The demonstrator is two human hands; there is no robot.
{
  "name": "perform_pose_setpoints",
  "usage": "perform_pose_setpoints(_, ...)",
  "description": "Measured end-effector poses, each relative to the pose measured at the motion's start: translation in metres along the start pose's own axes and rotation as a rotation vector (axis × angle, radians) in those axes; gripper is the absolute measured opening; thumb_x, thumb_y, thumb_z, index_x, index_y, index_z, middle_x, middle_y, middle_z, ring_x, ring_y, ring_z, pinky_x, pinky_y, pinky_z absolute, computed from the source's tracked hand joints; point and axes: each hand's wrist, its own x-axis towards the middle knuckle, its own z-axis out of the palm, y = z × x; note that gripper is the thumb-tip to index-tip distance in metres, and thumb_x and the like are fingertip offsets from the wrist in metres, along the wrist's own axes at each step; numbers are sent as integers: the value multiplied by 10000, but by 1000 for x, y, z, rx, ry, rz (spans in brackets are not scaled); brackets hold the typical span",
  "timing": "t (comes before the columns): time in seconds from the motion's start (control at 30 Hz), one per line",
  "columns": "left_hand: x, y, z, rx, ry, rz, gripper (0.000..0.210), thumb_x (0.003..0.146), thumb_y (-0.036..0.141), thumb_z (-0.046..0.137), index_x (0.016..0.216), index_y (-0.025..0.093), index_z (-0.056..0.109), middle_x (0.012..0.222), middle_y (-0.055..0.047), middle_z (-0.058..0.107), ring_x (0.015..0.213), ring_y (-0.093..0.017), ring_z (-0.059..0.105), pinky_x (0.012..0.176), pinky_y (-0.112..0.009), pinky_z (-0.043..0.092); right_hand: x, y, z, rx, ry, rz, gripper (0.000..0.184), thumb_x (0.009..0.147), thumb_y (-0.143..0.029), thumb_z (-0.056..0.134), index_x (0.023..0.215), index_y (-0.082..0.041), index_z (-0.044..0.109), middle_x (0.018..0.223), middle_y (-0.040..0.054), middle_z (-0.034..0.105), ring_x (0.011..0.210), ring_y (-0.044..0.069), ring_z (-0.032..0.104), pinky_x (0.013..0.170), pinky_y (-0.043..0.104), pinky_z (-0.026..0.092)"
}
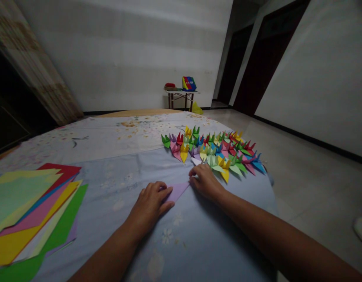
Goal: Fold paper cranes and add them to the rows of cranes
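A lilac sheet of origami paper (178, 191), folded into a triangle, lies on the blue floral tablecloth (122, 203). My left hand (153, 200) grips its left part, with the thumb and a finger on either side of the corner. At the paper's right tip, my right hand (205, 180) pinches with thumb and fingers drawn together. Just beyond the right hand stand several folded paper cranes (225, 166) in many colours, grouped closely. The paper's left end is hidden under my left hand.
On the left lies a fanned stack of coloured paper sheets (25, 199). The table's right edge (273, 196) drops to a tiled floor. By the far wall, a small table (183, 93) carries a multicoloured box (189, 84), with a yellow bag (196, 108) beneath.
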Motion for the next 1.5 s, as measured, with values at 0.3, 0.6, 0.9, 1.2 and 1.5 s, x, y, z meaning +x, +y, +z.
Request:
perform_pose_setpoints(0.3, -4, -4, -4, 36, -20, -1, 431, 795, 433, 558, 1201, 292, 525, 1130, -55, 536, 1025, -239, 474, 867, -388, 378, 5, -24, 15, 128, -183, -97, 250, 714, -373, 681, 885, -198, 628, 855, 46, 568, 879, 200, 453, 768, 315, 349)
perform_pose_setpoints(0.6, -9, -9, -38, 102, -41, -172, 395, 803, 519, 484, 1010, 220, 638, 956, -73, 607, 881, -236, 555, 794, -345, 389, 5, -18, 20, 128, -161, -122, 318, 749, -452, 621, 933, -193, 608, 893, 57, 541, 907, 204, 431, 787, 325, 319)
perform_pose_setpoints(0.9, -10, 11, -37, 60, -123, -363, 393, 820, 503, 397, 682, 204, 612, 685, -40, 625, 644, -205, 569, 558, -272, 329, 7, -21, 18, 102, -186, -152, 374, 677, -481, 671, 899, -191, 588, 922, 55, 545, 921, 221, 421, 778, 346, 297)
perform_pose_setpoints(1.2, -10, 24, -37, -112, -28, -344, 271, 779, 434, 477, 766, 221, 646, 732, -32, 640, 678, -210, 579, 595, -277, 353, 10, -18, 20, 487, -181, 9, 126, 715, -247, 647, 780, -180, 563, 754, -6, 541, 724, 136, 468, 657, 251, 340)
perform_pose_setpoints(1.5, 5, 16, -42, -492, 55, -478, 428, 717, 498, 555, 1010, 186, 553, 902, -61, 626, 596, -177, 591, 514, -271, 428, 10, -20, 11, 644, 117, -93, 99, 714, -174, 651, 708, -181, 552, 731, -10, 521, 745, 135, 480, 669, 244, 367)
